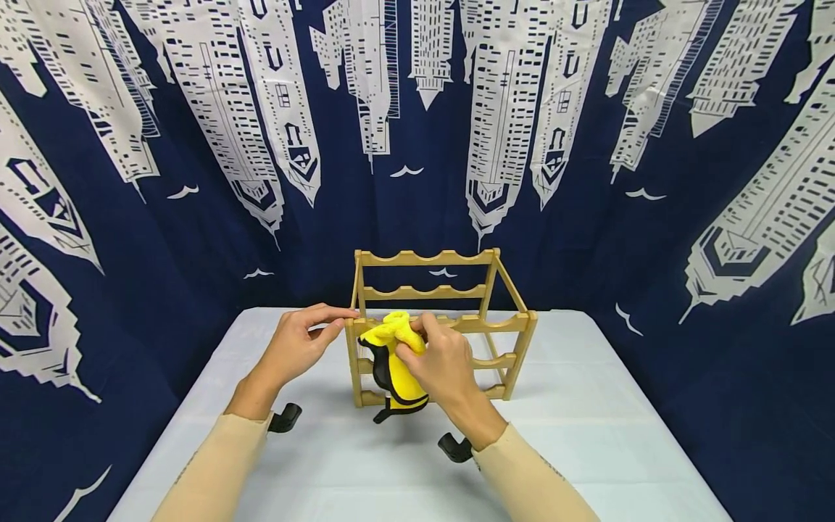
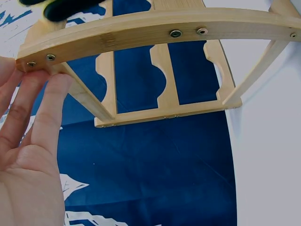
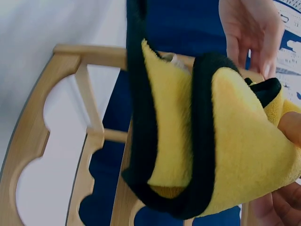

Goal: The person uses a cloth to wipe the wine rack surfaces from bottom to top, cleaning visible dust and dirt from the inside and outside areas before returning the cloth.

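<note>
A wooden wine rack [image 1: 502,322] with scalloped rails stands upright on the table. My left hand [image 1: 301,346] touches its front left top corner with the fingertips; in the left wrist view the fingers [image 2: 49,110] lie fairly straight against the wood. My right hand [image 1: 443,362] pinches a yellow cloth with black edging [image 1: 406,377] near its top. The cloth hangs bunched in front of the rack's left half, its lower end dangling above the table. In the right wrist view the folded cloth [image 3: 244,146] hides part of the rack [image 3: 28,136].
A white-covered table [image 1: 587,435] lies under the rack. Behind and beside it hangs a dark blue curtain [image 1: 365,217] printed with white buildings and birds. Black wrist mounts [image 1: 285,418] sit at both wrists.
</note>
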`<move>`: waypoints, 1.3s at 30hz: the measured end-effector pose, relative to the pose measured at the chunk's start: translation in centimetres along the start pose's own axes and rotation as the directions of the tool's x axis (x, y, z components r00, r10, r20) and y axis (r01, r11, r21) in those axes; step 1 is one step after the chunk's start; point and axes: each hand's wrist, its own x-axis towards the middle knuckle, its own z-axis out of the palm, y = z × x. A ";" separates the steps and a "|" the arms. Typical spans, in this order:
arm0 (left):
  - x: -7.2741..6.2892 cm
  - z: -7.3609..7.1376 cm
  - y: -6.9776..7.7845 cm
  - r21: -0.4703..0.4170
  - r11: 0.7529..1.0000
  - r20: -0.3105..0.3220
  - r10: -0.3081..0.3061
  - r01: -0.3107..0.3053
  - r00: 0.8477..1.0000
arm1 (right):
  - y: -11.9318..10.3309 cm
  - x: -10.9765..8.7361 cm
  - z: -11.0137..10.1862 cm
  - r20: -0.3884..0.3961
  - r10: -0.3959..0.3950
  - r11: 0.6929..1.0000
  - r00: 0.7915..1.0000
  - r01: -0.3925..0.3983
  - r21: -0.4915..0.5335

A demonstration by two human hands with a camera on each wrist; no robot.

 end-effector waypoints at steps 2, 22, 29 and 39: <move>-0.1 -0.1 -0.1 -0.004 1.000 -0.010 0.004 -0.004 1.000 | 0.6 -0.1 -0.5 -0.010 -0.013 1.000 1.000 0.013 0.005; 0.1 0.5 -0.6 -0.105 0.994 -0.040 0.005 -0.009 0.999 | 7.4 -1.7 -7.2 -0.121 0.078 0.994 0.990 -0.087 -0.073; 0.2 0.5 -0.6 -0.111 0.994 -0.037 0.009 -0.013 0.999 | 10.5 -2.8 -9.9 -0.193 0.117 0.979 0.974 -0.146 -0.143; 0.1 0.7 -0.7 -0.082 0.997 -0.048 0.011 -0.015 0.999 | 11.8 -3.4 -12.2 -0.246 0.156 0.971 0.957 -0.194 -0.138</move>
